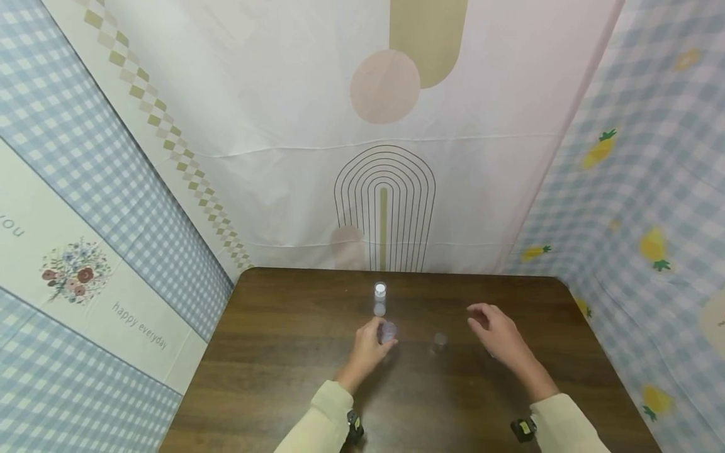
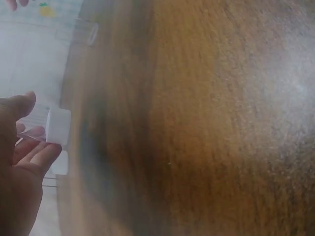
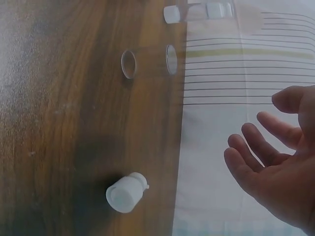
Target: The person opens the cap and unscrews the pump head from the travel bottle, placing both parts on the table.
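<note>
One clear container (image 1: 388,331) is clamped between the thumb and fingers of the left hand (image 1: 364,352), at lower centre of the head view, its white end (image 2: 58,126) turned toward the brown table (image 1: 272,352) at the left of the left wrist view. Whether that end touches the wood I cannot tell. The right hand (image 1: 501,340), right of centre in the head view, holds nothing: in the right wrist view its fingers are parted and bent a little, the thumb apart from them. Handling the container well would, I judge, mean a light, even grip near the white end, since a smooth clear wall may slip under a hard squeeze. Keep it level, and mind the clear bottle (image 1: 380,302) just above it in the head view, which a stray knuckle could tip. The clear cup (image 1: 438,343), between the hands there, is easy to overlook against dark wood, so the right hand had best approach from above rather than sweep across. Give room, too, to the white piece (image 3: 125,194) at lower left of the right wrist view; whether it stands or lies is hard to make out
</note>
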